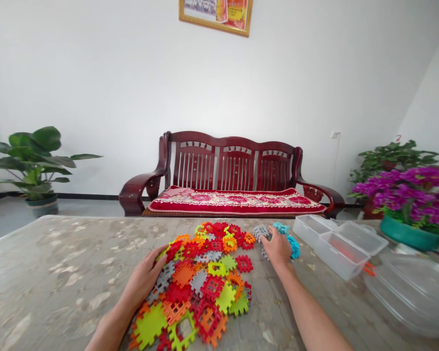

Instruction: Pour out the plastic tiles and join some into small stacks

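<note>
A heap of plastic interlocking tiles [185, 276] in red, orange, yellow-green and grey spreads over the table; some tiles are solid, others have windows or large openings. My left hand [148, 273] rests along the heap's left edge, fingers stretched over red and grey tiles, holding nothing. Right of the heap, my right hand [278, 246] is at a small group of grey tiles [260, 233], its thumb and fingers closed at a grey tile; the hand partly hides them. Blue tiles [294, 247] lie just beyond and to the right of that hand.
A clear divided plastic box [342, 256] and clear lids [413, 287] stand on the right of the patterned table [58, 287]. Purple flowers in a teal pot [411, 231] are farther right. Behind the table is a wooden bench [237, 168]; a leafy plant [40, 165] stands left.
</note>
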Available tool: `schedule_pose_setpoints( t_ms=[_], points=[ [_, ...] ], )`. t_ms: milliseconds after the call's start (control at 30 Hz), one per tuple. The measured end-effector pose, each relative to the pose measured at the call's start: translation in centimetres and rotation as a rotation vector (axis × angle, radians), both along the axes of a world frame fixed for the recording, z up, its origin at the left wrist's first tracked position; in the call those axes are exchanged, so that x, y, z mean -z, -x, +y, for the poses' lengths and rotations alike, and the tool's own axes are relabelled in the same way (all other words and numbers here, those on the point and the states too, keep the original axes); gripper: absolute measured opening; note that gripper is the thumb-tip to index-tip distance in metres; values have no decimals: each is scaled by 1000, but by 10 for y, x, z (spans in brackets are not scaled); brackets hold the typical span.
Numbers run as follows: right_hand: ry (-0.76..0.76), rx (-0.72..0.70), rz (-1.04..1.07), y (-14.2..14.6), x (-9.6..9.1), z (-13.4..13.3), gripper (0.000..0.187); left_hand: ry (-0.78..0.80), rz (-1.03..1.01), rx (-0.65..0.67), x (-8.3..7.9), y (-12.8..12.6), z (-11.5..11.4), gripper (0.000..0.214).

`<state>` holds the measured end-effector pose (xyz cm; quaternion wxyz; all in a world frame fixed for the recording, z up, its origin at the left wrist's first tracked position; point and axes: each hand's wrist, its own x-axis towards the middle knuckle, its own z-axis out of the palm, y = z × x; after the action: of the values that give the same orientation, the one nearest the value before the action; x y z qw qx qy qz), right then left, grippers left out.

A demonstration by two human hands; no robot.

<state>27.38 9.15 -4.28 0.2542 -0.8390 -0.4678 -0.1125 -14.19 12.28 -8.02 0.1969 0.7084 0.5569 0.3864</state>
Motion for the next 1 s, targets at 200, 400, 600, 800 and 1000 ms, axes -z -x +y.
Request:
schedule_pose_setpoints(
  t_ms=[200, 400, 600, 800, 1000],
  points=[
    [12, 16, -39, 3, -2, 1, 48, 3, 12, 2, -1, 0, -1, 54],
    [-2, 12, -43, 5, -8, 1, 47, 5, -5, -7, -1, 0, 0, 51],
    [-126, -38, 33, 0, 5, -25, 46, 1, 5, 0, 2, 0, 1, 52],
    [-73, -31, 99, -1, 15, -56, 46, 12, 18, 8, 1, 0, 1, 53],
    [13, -16, 63, 3, 15, -61, 48, 28, 37, 21, 1, 1, 2, 54]
  ],
)
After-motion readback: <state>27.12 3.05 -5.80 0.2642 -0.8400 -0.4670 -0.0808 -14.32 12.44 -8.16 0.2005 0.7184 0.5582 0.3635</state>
